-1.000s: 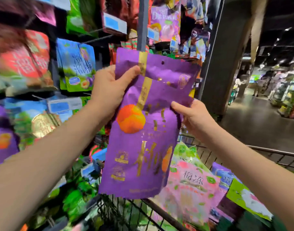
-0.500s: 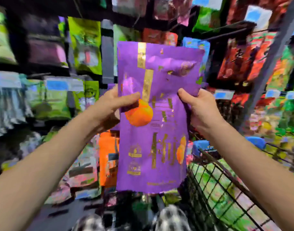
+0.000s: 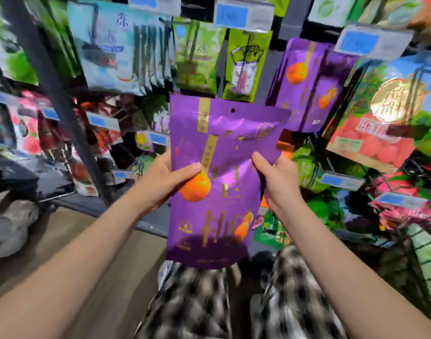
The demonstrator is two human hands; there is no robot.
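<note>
I get a single view, a wide-angle camera on the wearer's head, facing forward and slightly down. It sits close: both forearms enter from the bottom corners, meeting mid-frame at the left hand [image 3: 160,183], right hand [image 3: 281,184] and the bag [image 3: 224,148] they grip, with the shop rack [image 3: 60,104] just behind.

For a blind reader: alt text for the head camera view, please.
Left hand and right hand grip a purple snack pouch by its side edges, thumbs in front. Matching purple pouches and green packets hang behind it.
</note>
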